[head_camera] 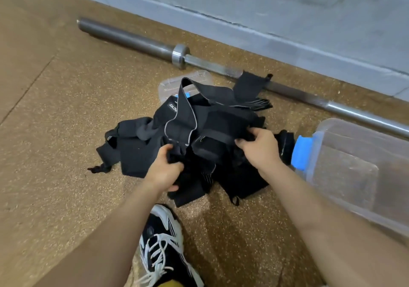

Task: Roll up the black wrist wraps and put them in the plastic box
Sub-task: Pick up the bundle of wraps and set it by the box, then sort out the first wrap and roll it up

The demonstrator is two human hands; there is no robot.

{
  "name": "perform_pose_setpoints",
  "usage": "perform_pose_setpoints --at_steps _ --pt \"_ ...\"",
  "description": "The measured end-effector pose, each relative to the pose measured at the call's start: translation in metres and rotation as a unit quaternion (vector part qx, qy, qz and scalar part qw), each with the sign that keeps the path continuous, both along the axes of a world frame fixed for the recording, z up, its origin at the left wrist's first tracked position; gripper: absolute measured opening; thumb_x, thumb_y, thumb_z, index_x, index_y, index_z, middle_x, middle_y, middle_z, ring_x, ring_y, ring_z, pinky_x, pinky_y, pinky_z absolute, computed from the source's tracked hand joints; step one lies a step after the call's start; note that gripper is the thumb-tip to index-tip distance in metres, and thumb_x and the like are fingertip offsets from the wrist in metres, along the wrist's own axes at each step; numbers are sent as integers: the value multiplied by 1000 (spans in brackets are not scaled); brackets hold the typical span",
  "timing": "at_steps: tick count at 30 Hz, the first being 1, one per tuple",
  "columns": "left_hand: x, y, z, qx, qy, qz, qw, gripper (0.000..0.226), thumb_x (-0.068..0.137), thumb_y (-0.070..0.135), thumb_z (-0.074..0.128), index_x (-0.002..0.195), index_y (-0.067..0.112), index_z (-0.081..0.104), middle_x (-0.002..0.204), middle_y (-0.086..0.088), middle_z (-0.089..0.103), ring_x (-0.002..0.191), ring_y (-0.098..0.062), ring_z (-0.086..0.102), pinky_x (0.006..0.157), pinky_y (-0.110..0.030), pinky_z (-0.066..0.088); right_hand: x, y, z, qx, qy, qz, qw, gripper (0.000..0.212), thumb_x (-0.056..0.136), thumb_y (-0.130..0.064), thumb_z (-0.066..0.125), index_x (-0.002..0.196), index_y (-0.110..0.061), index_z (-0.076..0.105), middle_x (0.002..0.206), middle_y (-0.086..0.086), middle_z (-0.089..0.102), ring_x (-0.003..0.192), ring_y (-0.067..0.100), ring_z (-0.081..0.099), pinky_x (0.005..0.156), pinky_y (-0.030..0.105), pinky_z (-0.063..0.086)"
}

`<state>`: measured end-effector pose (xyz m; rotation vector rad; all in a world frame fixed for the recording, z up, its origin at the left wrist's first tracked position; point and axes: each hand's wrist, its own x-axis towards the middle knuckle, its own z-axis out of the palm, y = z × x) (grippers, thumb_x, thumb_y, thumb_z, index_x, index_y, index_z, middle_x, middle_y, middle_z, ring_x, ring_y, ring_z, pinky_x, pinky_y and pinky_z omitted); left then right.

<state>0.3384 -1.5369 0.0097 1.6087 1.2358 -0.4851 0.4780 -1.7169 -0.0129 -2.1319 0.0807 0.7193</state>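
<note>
Left hand [164, 169] and right hand [259, 147] both clutching the tangled wraps [212, 122], none rolled yet, plastic box [365, 153] looks empty

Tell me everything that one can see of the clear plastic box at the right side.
The plastic box is clear and see-through, with rounded corners and a blue latch on the end that faces the pile. It lies on the speckled brown floor, apparently with no lid on it, to the right of the black wrist wraps. One wrap reaches up to the latch end. Nothing shows inside the box. The picture's edge cuts off its right part.
</note>
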Motion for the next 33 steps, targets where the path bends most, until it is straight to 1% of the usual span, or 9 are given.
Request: perform_pose_setpoints --at_steps 4,6,9,13,17,23,27,29,33 --pt "22 -16 31 -140 -101 -79 982 74 84 39 75 140 59 30 121 31 52 106 -2 57 68 -27 57 -39 -1 28 127 48 -33 990 19 86 -11 71 103 -18 76 91 -4 76 91 17 71 86 37 57" --pt "22 -27 22 -108 -160 -87 977 45 88 30 73 122 49 51 106 32 63 99 1 64 74 -23 56 -54 -5 44 154 35 11 987 13 84 -9 71 86 -20 76 77 -8 74 77 13 70 73 33 55" --pt "18 -25 15 14 -185 49 981 19 97 12 60 90 28 66 92 4 73 95 -23 69 87 -39 56 -62 -20 71 198 98 56 974 15 84 -4 71 79 -16 76 67 -7 70 67 6 64 65 23 47" --pt "12 21 16 98 -132 272 948 14 97 17 49 93 17 63 108 -14 70 95 -32 67 88 -49 57 -64 -58 107 286 223 82 928 19 74 -6 74 91 -11 78 79 10 69 72 17 65 58 21 46" --pt "21 45 40 77 -149 383 908 19 100 24 50 110 12 61 93 -8 64 73 -23 62 58 -32 53 -68 -81 122 327 254 -52 909 25 62 -11 76 86 -19 74 70 9 57 52 17 41 42 19 22" --pt "35 21 93 84 -188 239 949 24 95 20 50 72 15 52 65 -2 51 48 -15 44 41 -22 39 -75 -70 170 449 252 -153 843 15 75 -5 59 85 -16 61 40 -10 44 29 1 21 44 21 6" --pt "28 3 159 156 -255 84 951 21 95 11 44 78 15 56 74 -4 54 68 -18 54 59 -30 51 -70 -71 217 376 147 -56 913 27 84 5 62 98 -18 66 70 -2 69 44 10 54 44 20 34" --pt "23 -3 194 176 -285 50 941 22 97 13 42 82 13 58 75 -3 54 71 -17 54 63 -30 53 -73 -70 238 280 41 20 959 26 83 5 68 89 -20 69 91 11 73 73 30 69 68 37 56" --pt "11 -17 260 240 -346 -1 907 31 96 16 42 91 -9 59 73 -19 59 67 -28 57 58 -31 52 -89 -57 266 238 -90 -14 967 24 82 -4 71 82 -27 66 92 10 70 85 34 66 77 46 56"
